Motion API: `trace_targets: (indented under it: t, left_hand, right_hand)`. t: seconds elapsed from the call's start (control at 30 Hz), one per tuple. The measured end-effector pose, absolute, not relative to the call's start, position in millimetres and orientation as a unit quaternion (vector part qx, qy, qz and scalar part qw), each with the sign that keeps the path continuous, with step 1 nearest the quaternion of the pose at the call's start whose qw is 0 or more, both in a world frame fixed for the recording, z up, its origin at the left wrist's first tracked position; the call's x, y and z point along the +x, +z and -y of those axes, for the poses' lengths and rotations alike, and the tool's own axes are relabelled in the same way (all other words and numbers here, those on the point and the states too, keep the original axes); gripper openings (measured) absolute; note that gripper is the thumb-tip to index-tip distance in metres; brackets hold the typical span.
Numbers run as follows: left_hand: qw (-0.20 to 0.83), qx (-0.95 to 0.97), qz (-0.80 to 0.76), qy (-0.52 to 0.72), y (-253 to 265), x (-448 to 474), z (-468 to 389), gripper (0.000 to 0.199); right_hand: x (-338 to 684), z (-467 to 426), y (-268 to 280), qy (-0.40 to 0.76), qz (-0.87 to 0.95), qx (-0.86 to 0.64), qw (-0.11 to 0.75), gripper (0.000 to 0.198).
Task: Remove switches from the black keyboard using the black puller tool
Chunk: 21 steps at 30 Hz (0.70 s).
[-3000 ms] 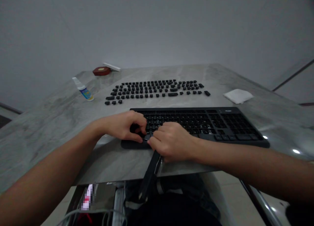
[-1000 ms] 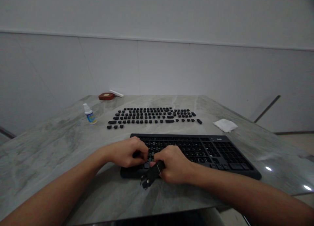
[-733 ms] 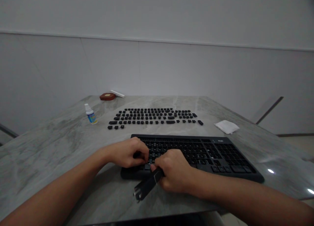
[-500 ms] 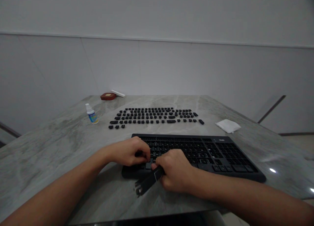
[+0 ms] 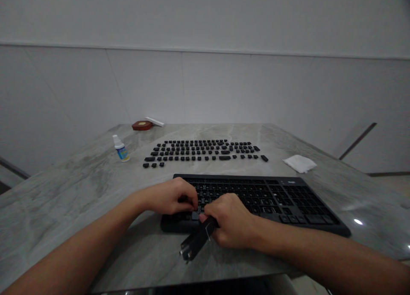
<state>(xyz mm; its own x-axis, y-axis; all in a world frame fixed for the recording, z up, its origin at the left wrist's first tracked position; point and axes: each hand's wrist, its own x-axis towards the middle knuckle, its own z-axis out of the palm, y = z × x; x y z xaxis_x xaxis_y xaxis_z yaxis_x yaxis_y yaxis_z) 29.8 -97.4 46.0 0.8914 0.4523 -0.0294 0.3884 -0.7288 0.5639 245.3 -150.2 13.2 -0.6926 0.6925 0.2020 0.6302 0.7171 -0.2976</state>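
Observation:
A black keyboard with many of its keycaps off lies in front of me on the marble table. My right hand is wrapped round a black keycap puller with metal prongs at its near end. That pronged end points down and left, past the keyboard's front edge, and the other end is hidden under my fingers. Over the keyboard's left side, my left hand is closed, its fingertips pinched close to the keys. Whatever is between those fingertips cannot be seen. The two hands are almost touching.
Behind the keyboard, removed black keycaps lie in rows. A small white spray bottle stands to the left, with a brown case farther back. At the right lies a folded white cloth. A wall rises beyond the table.
The pronged end of the keycap puller has swung slightly down and right. Both hands stay at nearly the same spot on the keyboard. The whole view has shifted a little.

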Motion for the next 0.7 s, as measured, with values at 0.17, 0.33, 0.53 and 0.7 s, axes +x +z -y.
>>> trace_targets:
  t: [0.17, 0.33, 0.53, 0.7]
  left_hand:
    - [0.293, 0.927, -0.225, 0.058, 45.8, 29.0, 97.3, 0.013]
    - [0.291, 0.932, -0.205, 0.064, 43.6, 28.0, 99.1, 0.012]
    - [0.282, 0.931, -0.225, 0.056, 40.3, 33.9, 100.9, 0.017]
    - [0.266, 0.936, -0.223, 0.052, 39.9, 35.6, 103.6, 0.013]
  right_hand:
    - [245.3, 150.8, 12.5, 0.107, 0.913, -0.359, 0.165, 0.023]
    - [244.5, 150.4, 12.9, 0.107, 0.915, -0.349, 0.172, 0.019]
    - [244.0, 150.2, 12.1, 0.099, 0.918, -0.347, 0.166, 0.014]
    - [244.6, 148.5, 8.5, 0.088, 0.926, -0.322, 0.179, 0.009]
